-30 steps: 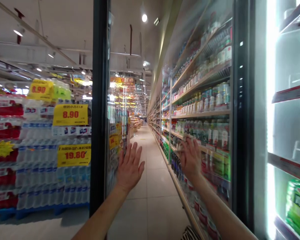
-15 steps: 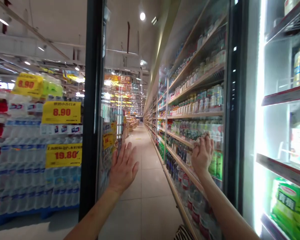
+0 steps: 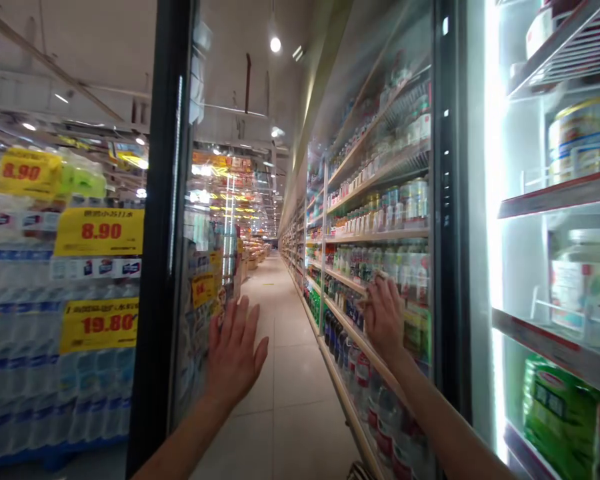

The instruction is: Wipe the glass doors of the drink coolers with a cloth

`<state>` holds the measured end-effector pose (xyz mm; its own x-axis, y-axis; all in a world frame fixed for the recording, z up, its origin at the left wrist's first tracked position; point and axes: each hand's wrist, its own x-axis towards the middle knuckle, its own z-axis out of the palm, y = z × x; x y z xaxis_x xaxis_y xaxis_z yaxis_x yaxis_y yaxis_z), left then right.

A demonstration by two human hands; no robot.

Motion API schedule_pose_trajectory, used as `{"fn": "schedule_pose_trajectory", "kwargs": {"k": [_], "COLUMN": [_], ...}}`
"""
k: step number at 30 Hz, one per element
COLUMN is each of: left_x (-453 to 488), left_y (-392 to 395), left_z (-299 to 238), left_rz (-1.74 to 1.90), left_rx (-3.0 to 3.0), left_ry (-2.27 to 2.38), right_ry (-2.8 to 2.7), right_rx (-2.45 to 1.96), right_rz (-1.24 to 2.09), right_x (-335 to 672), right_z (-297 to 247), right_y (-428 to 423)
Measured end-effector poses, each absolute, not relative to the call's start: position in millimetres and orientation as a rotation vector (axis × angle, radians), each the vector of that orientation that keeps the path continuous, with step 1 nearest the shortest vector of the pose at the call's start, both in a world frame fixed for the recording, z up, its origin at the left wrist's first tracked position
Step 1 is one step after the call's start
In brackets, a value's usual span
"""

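Black-framed clear glass door (image 3: 303,220) stands mid-frame. Right of centre, my right grip (image 3: 384,321) curls over a pale crumpled cloth (image 3: 364,302), seemingly wiping; left of centre, my left grip (image 3: 235,353) spreads flat, empty. Next calls for steady, even pressure, I judge.

1. Single view: head cam, worn, facing forward, near-level.
2. Close behind left hand (image 3: 236,353) and right hand (image 3: 384,320), near glass door (image 3: 305,240).
3. Looks down long aisle (image 3: 274,373), apparently through glass; reflections muddy it.
4. Lit cooler shelves (image 3: 560,343) near, right edge.
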<state>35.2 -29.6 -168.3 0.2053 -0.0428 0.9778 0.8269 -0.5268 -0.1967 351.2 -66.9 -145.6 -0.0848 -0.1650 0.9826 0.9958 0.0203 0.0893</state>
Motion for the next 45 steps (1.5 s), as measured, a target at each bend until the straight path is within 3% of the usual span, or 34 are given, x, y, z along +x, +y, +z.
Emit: {"fn": "schedule_pose_trajectory", "kwargs": {"k": [7, 13, 17, 20, 27, 32, 39, 45], "left_x": [19, 25, 34, 36, 35, 34, 32, 32], "left_y": [-30, -26, -21, -17, -12, -16, -17, -18], "left_z": [-145, -64, -29, -25, -30, -30, -30, -31], "left_rz": [-1.393, -1.398, -1.419, -1.407, -1.397, -1.357, -1.331, -1.353], "left_rx": [-1.777, -1.67, -1.586, -1.535, -1.513, -1.518, -1.502, -1.527], "left_ry": [-0.623, -0.681, -0.754, -0.767, -0.783, -0.787, -0.779, -0.785], "right_ry": [-0.706, -1.353, -1.007, -0.715, -1.396, -0.824, -1.578, -0.986], "right_rx": [-1.072, -0.864, -0.944, -1.018, -0.873, -0.982, -0.746, -0.902], "right_rz": [-1.134, -1.413, -1.3, -1.122, -1.314, -1.069, -1.421, -1.153], "right_x": [384, 337, 363, 379, 346, 353, 297, 302], "right_z": [-102, -76, -43, -14, 5, 34, 39, 63], "right_y": [-61, -56, -56, -56, -54, -53, -45, -43]}}
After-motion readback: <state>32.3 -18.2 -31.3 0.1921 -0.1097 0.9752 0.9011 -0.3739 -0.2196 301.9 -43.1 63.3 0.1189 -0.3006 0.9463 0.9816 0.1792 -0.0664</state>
